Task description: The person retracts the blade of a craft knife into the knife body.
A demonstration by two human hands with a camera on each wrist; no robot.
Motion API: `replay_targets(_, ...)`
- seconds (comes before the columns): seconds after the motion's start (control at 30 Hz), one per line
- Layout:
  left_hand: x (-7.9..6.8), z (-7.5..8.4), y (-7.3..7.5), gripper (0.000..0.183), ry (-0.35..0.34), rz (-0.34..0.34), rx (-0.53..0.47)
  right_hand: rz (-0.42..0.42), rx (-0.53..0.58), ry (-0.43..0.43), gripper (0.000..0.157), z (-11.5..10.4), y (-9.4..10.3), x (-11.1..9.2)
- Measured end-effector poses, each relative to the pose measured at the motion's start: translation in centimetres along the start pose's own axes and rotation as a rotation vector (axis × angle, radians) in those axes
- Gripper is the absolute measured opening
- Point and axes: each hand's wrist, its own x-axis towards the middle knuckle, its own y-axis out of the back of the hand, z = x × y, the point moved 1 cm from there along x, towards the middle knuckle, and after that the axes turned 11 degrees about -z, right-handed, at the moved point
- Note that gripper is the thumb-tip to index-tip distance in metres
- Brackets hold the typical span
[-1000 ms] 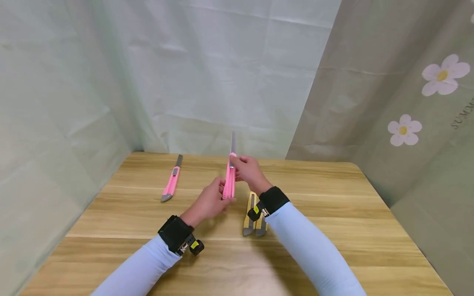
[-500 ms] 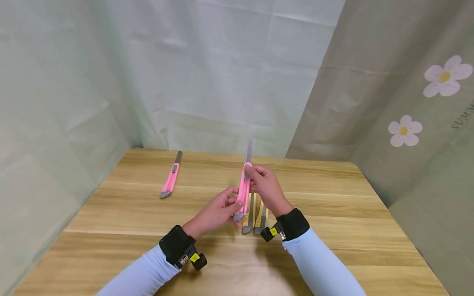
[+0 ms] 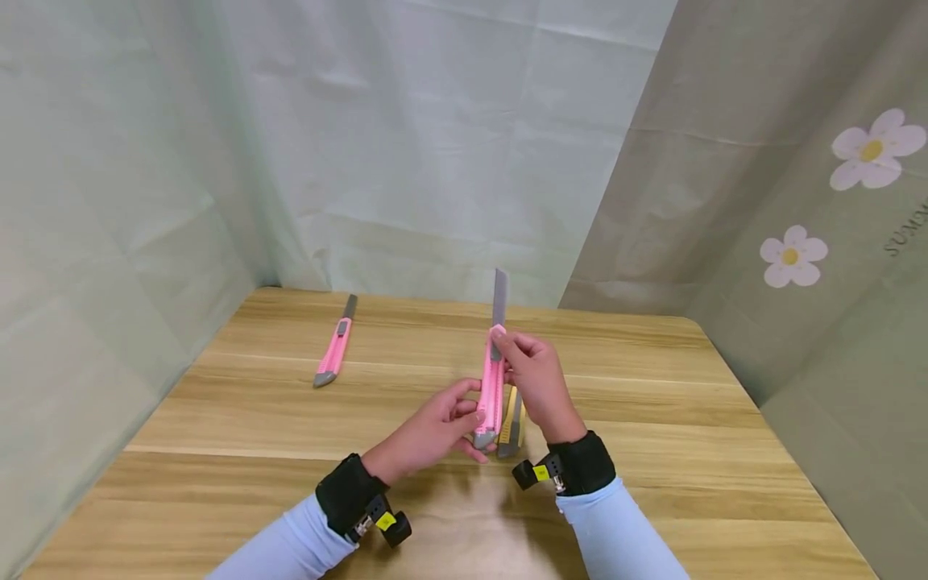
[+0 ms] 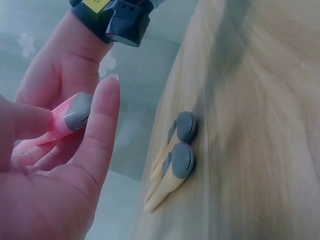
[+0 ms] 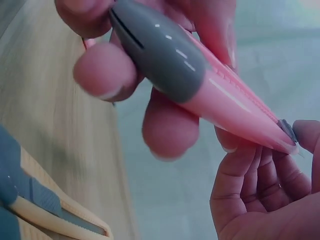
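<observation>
Both hands hold one pink utility knife point(image 3: 490, 395) above the table, its blade point(image 3: 500, 296) extended and pointing up and away. My left hand point(image 3: 428, 423) pinches the lower body near the grey end cap point(image 5: 165, 52) between thumb and fingers. At the upper end, my right hand point(image 3: 542, 383) grips the body, with its thumb point(image 5: 307, 132) at the grey slider point(image 5: 287, 131). Behind the held knife, a yellow utility knife point(image 3: 512, 423) lies on the table. Two yellow knives show side by side in the left wrist view, the nearer yellow knife point(image 4: 172, 172) included.
Another pink utility knife point(image 3: 336, 346) lies at the table's left with its blade out. The wooden table point(image 3: 652, 483) ends at a pale curtain point(image 3: 435, 161) behind. Printed flowers mark the curtain on the right.
Both hands have moved right and nearer with the pink knife, which now covers one yellow knife in the head view. The knife's grey end cap has come into sight.
</observation>
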Motion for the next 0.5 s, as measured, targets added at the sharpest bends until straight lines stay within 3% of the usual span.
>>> replay_targets(0.5,0.23,-0.32,0.04,0.032,0.009,0.014,-0.027,0.023,0.023,0.01,0.039,-0.11,0.32,-0.26)
